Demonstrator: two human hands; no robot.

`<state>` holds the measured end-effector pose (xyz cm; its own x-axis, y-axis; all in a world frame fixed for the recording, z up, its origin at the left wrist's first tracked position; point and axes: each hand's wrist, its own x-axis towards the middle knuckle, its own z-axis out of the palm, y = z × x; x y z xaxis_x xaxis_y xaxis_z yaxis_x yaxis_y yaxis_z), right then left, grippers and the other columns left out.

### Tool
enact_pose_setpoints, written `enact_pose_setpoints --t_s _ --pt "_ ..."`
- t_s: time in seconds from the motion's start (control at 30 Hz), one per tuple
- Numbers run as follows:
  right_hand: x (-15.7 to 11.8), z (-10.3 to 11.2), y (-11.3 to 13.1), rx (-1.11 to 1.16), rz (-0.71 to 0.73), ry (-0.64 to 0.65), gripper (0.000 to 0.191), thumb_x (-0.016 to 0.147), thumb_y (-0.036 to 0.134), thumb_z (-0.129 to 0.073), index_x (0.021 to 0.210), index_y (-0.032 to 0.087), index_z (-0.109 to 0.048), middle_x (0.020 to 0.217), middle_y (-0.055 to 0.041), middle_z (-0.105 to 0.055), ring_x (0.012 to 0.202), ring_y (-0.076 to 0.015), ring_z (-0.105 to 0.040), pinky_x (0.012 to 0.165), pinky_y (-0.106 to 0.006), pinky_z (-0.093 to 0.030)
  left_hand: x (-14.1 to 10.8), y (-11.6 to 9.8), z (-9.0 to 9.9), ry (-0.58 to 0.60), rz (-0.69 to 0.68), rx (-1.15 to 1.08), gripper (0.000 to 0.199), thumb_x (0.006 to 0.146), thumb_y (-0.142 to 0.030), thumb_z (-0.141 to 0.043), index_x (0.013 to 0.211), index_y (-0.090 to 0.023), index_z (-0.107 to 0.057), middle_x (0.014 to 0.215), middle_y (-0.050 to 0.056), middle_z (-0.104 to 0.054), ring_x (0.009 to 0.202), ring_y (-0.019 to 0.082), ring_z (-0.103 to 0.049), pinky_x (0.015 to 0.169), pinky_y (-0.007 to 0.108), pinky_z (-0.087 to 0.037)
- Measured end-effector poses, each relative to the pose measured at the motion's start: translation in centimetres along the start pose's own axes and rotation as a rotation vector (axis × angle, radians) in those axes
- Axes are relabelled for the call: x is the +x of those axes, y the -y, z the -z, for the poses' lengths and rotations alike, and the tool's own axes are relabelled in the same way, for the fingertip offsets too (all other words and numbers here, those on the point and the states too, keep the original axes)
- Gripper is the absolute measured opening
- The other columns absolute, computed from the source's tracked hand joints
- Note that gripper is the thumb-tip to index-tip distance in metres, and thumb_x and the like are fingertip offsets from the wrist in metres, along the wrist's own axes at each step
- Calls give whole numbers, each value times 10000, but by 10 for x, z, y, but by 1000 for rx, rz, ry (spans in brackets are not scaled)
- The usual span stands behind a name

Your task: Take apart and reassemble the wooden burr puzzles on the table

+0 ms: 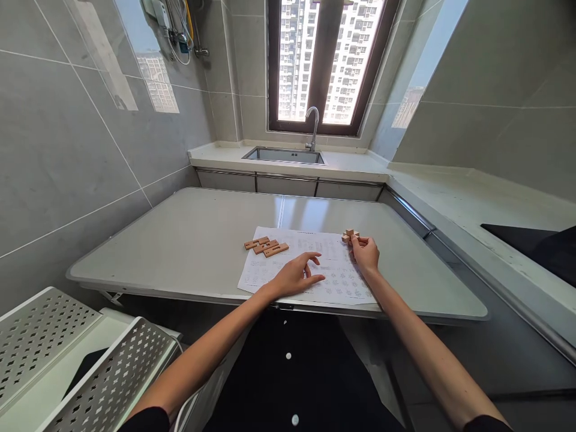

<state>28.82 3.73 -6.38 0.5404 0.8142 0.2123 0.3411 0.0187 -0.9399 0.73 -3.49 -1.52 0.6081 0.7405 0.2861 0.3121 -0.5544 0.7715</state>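
Note:
My right hand has its fingers closed on a small wooden burr puzzle of interlocking light pieces, at the right upper edge of a printed paper sheet. Part of the puzzle is hidden behind the fingers. Over the lower middle of the sheet lies my left hand, its fingers apart and nothing in them. Several notched wooden puzzle pieces rest side by side at the sheet's upper left corner, away from both hands. Small diagrams and text cover the sheet.
A pale folding table carries everything. Behind it stand a counter with a sink and a tap. To the lower left is a white perforated rack. Another counter runs along the right side.

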Motion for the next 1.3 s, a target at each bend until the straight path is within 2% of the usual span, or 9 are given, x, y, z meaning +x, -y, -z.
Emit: enact_pose_setpoints --t_s 0.23,0.33,0.47,0.6,0.7,0.87,1.03,1.1,1.3 --pt "-7 -1 5 -172 74 -54 437 841 645 -658 883 215 -593 938 -120 -770 848 -278 -702 716 -345 -471 -1 -4 2 0 -31 44 472 941 -428 -667 1359 -242 -551 1207 55 -688 762 147 -644 730 305 -526" --pt "-10 -2 9 -208 98 -67 435 854 638 -650 954 217 -598 918 -100 -772 860 -280 -691 718 -336 -441 -2 -8 3 -25 -49 80 385 969 -416 -620 1311 -239 -589 1166 52 -702 787 158 -657 735 306 -527" --pt "-15 0 14 -237 124 -76 459 876 655 -614 1003 215 -593 759 -58 -737 810 -282 -674 687 -322 -404 -1 -10 6 -71 -94 164 283 1002 -398 -566 1226 -244 -644 1124 50 -705 821 173 -662 758 316 -529" --pt "-18 2 22 -233 171 -64 450 901 653 -578 1011 217 -584 672 -25 -690 741 -268 -651 682 -322 -396 3 -1 21 -94 -156 323 234 1005 -351 -560 1180 -241 -670 1191 80 -682 1027 242 -651 936 401 -514" --pt "-22 4 29 -199 219 -28 404 930 619 -550 983 220 -579 672 -17 -677 675 -237 -622 699 -330 -415 3 13 42 -187 -77 520 284 976 -353 -603 1227 -229 -644 1279 110 -637 1236 311 -560 1084 493 -435" --pt "-45 4 44 -99 307 180 321 943 552 -572 954 232 -594 673 10 -679 577 -185 -597 671 -314 -458 -16 38 82 -292 194 699 535 922 -477 -664 1362 -200 -538 1445 167 -541 1412 389 -403 1136 565 -359" --pt "-96 4 64 55 364 612 275 968 501 -572 965 232 -630 710 7 -699 556 -167 -625 613 -298 -486 -33 51 102 -175 268 716 572 961 -507 -593 1443 -218 -486 1451 138 -574 1363 354 -487 1131 547 -379" --pt "-115 6 71 57 365 728 250 977 473 -574 976 233 -643 765 1 -721 591 -163 -650 633 -298 -501 -34 52 103 -143 260 728 544 983 -496 -560 1458 -238 -499 1495 130 -550 1386 349 -481 1141 551 -377" --pt "-139 11 74 83 288 789 249 974 459 -580 948 221 -649 789 -4 -726 630 -158 -657 658 -298 -509 -33 43 99 -71 203 732 471 1032 -465 -483 1475 -320 -546 1524 80 -542 1390 326 -487 1148 530 -399"
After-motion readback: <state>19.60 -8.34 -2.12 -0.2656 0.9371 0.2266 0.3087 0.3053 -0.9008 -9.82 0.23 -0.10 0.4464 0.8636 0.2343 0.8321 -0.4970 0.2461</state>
